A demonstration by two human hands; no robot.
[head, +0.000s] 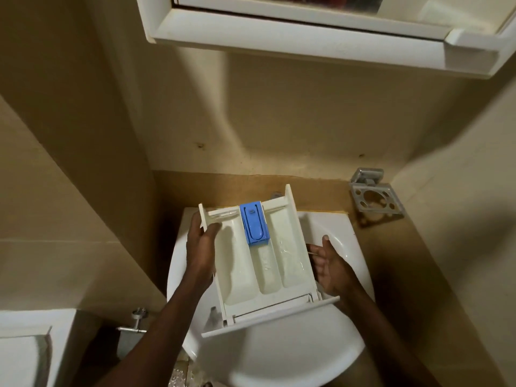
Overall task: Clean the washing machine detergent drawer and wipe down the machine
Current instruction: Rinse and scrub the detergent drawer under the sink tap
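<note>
The white detergent drawer [268,263] hangs level over a white sink [279,358], its front panel towards me. A blue softener cap [254,223] sits in its middle compartment at the far end, and water glistens in the right compartment. My left hand [199,247] grips the drawer's left wall, thumb hooked inside the left compartment. My right hand [329,263] is against the drawer's right wall with the palm up and fingers loosely spread, partly hidden behind that wall. The washing machine is out of view.
A white mirror cabinet [321,32] juts out overhead. A metal toothbrush holder [375,196] is fixed to the wall at the right of the sink. A metal valve [136,321] and a white fixture [25,347] lie at the lower left.
</note>
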